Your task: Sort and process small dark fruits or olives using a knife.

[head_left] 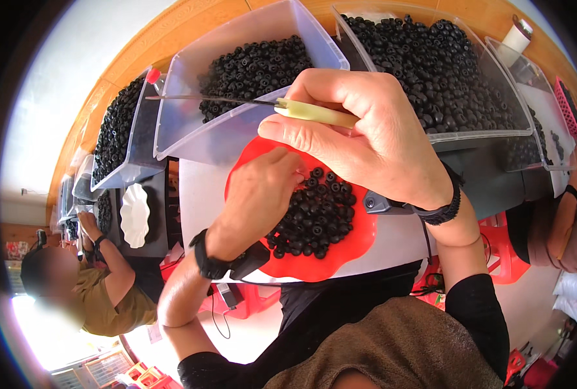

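Observation:
My right hand is closed round the pale yellow-green handle of a thin-bladed knife, raised above the table with its blade pointing left. Below it stands a red scalloped plate, heaped with small round black pieces, many with a hole in the middle. They look like rubber or plastic parts. Over the plate's left side, my left hand reaches in with its fingers bent and drawn together at the pile's edge. Whatever its fingertips hold is hidden.
Behind the plate, a clear bin and a larger one hold many black pieces. Another bin stands at left, beside a white scalloped dish. People work at left and right. A white roll stands far right.

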A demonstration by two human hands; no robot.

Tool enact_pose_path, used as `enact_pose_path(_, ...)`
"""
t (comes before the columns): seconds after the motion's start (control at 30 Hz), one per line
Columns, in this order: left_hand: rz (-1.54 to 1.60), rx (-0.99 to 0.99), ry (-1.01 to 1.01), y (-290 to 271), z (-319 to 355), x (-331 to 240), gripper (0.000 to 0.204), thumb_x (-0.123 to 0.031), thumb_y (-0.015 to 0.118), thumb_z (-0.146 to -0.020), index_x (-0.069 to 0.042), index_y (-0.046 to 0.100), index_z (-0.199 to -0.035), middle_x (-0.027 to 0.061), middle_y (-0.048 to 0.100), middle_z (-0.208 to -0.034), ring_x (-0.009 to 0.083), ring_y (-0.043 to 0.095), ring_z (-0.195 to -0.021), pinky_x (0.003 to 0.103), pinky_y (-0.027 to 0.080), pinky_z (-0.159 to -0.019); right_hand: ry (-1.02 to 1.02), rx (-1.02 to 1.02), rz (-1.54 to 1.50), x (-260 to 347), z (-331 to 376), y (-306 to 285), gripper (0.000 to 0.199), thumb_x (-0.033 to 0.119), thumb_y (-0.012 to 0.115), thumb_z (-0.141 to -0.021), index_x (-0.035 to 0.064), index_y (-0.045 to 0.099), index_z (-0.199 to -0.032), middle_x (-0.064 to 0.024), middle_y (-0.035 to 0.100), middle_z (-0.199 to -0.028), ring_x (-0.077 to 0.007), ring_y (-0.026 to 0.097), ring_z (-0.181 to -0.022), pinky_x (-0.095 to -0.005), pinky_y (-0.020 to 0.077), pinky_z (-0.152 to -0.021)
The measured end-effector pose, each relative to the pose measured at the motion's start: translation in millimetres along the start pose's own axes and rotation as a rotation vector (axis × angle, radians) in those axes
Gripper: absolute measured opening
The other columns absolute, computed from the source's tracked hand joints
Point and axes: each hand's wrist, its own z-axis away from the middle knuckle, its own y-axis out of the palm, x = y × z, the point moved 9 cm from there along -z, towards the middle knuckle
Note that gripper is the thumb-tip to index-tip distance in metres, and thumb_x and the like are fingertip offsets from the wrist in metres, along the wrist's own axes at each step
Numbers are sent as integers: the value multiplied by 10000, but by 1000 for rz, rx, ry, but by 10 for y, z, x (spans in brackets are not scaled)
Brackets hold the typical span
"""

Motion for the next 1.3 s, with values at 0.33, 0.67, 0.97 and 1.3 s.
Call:
enact_pose_path(0.33,-41,118,81,393,-112,246,192,-116,670,-764,-33,614,-927,144,637,-898,353,612,-850,480,465,-689,54,78,-13,-18,12,-2,205,143,699,-859,-1,600,-752,-24,542,-585,-43,447,-545,-223,385,-496)
enact_pose_path(0.67,65,142,-5,473,-128,341,206,-158,710,-749,-58,634,-911,99,670,-829,312,636,-833,434,478,-700,92,74,52,-102,-12,43,228,178,721,-841,-4,607,-765,-21,500,-582,-52,420,-559,-222,384,-518)
enact_pose_path(0.97,275,233,-134,553,-114,431,187,-90,719,-744,-14,596,-862,142,653,-814,317,638,-812,415,487,-694,131,101,80,-213,-37,36,228,188,715,-847,-5,616,-777,5,504,-612,-39,436,-592,-217,373,-529)
enact_pose_path(1.3,1134,51,-298,-133,-125,247,306,-40,598,-892,-1,487,-1175,93,604,-1048,162,620,-894,292,506,-773,56,9,45,-142,-95,-60,316,282,780,-772,12,617,-801,-72,559,-562,-127,525,-489,-262,400,-470)
